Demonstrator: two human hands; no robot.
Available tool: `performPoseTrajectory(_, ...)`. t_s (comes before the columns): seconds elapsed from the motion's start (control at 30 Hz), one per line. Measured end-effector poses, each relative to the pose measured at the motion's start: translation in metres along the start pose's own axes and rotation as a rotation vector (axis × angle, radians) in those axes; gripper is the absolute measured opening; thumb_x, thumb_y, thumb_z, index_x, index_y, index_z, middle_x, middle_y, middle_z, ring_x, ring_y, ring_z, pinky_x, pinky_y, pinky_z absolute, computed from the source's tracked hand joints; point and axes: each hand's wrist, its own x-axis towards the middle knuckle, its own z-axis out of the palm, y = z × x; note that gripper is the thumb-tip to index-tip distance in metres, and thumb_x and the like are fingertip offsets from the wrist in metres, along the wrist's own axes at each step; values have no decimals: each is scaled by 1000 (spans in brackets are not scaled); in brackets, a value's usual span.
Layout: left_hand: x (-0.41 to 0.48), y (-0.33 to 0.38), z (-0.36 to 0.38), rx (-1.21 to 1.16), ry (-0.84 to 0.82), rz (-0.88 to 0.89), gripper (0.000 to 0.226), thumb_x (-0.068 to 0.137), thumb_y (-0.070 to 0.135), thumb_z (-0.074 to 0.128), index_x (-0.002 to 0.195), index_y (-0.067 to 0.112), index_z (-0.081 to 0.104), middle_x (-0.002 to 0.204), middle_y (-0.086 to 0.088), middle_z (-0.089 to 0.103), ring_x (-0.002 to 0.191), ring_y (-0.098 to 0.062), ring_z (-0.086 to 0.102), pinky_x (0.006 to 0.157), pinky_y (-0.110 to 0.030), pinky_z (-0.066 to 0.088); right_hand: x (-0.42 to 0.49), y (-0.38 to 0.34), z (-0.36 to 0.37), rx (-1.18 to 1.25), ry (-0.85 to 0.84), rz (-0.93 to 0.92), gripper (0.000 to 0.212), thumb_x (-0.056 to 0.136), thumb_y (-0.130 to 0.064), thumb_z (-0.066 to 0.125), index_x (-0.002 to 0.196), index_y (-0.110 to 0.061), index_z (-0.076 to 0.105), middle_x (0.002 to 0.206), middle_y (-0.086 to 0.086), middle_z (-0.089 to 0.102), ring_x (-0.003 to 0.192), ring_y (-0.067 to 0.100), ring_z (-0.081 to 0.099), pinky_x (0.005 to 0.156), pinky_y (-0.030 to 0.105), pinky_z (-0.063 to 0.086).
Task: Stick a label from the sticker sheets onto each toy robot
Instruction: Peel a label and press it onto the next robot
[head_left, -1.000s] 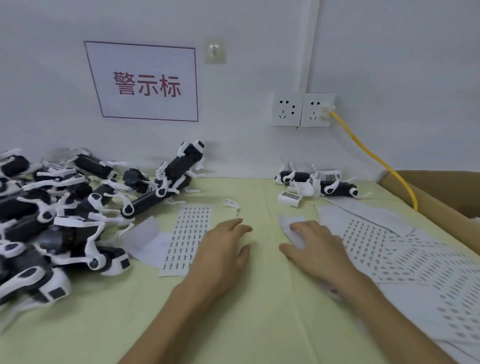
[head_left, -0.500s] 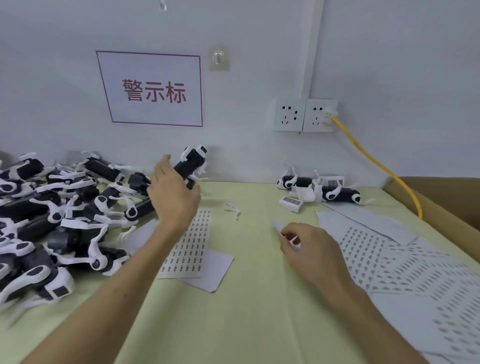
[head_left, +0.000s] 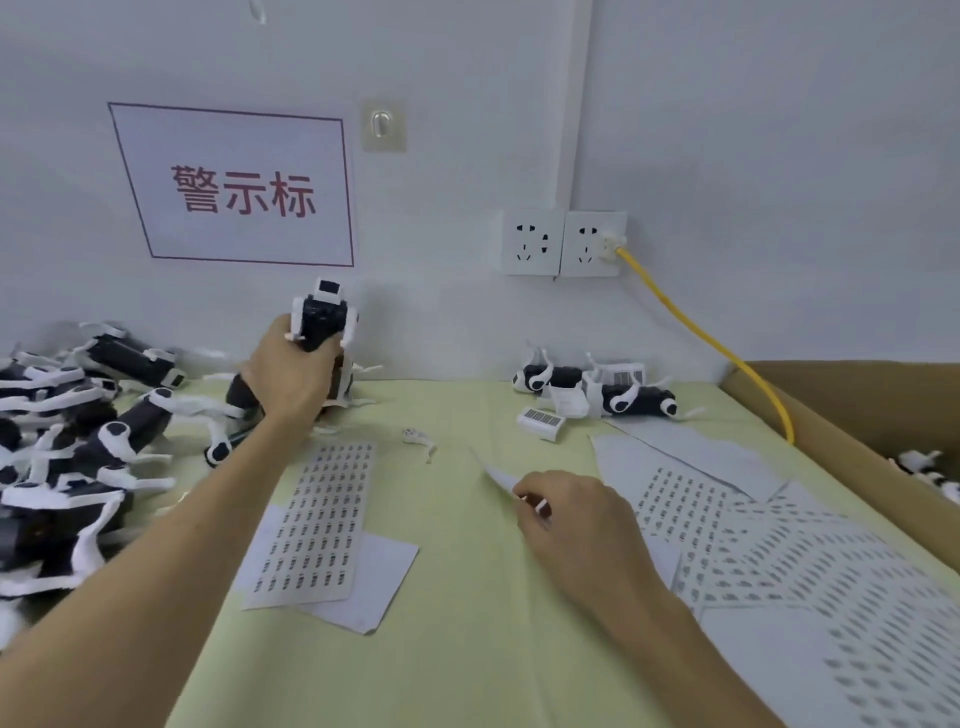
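Left hand (head_left: 291, 379) is gripping a black-and-white toy robot (head_left: 322, 317), fingers curled round its body, holding it upright above the table (head_left: 467, 649) at the right edge of the toy robot pile (head_left: 78, 441). Right hand (head_left: 576, 525) is pinching the edge of a white paper sheet (head_left: 493, 474) low over the table, between the middle sticker sheet (head_left: 317, 519) and the spread sticker sheets (head_left: 779, 545) at right. Two more toy robots (head_left: 597, 389) are lying by the wall, left of a cardboard box (head_left: 857, 415).

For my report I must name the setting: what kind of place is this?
Probably a small factory labelling bench: a heap of identical toy robots, printed sticker sheets spread on the table, and a cardboard box at the right holding more toys.
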Motion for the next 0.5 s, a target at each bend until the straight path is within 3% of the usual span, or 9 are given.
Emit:
performPoseTrajectory(0.03,-5,6,-2,-242,-8,-104,22,89,30,78,98,15,65,85,1,71,89,-31,72,80,-39,57,0,1,0,-4,4,7,16,97,-33,53,101,-30,69,93,-9,70,82,14,65,74,33,51)
performPoseTrajectory(0.1,-15,20,-9,-706,-34,-366,21,91,27,81,100,17,64,82,4,74,72,-17,73,56,-26,54,-2,0,-1,-20,8,18,14,96,-32,54,99,-30,68,92,-9,70,81,14,64,72,32,51)
performPoseTrajectory(0.17,-20,27,-14,-980,-92,-517,27,96,28,75,117,16,63,108,0,76,88,-11,72,66,-22,52,-4,-1,-1,-16,10,33,12,95,-32,56,97,-31,68,89,-11,70,79,12,63,70,31,49)
performPoseTrajectory(0.2,-21,28,-16,-1055,-132,-543,33,99,29,71,128,15,61,122,0,73,104,-12,70,76,-23,52,-5,-2,-1,-11,8,39,11,95,-32,57,96,-31,68,88,-12,70,78,11,63,70,30,49)
performPoseTrajectory(0.27,-23,31,-24,-1149,-206,-566,32,105,33,61,132,16,60,124,3,70,117,-13,63,88,-26,49,-6,-5,-2,2,3,47,11,94,-32,58,96,-32,69,88,-14,71,78,9,63,69,29,49)
performPoseTrajectory(0.37,-27,34,-32,-1267,-273,-601,25,106,38,57,119,18,64,107,7,72,108,-14,62,92,-29,46,-6,-5,-4,13,8,64,10,94,-31,59,97,-32,69,89,-15,72,80,11,64,71,30,50)
performPoseTrajectory(0.5,-53,44,-42,-1306,-409,-658,33,101,48,60,98,16,65,102,0,66,87,-13,61,89,-22,46,-7,-3,-4,27,38,69,10,95,-30,59,96,-31,69,88,-14,72,80,13,65,72,32,52)
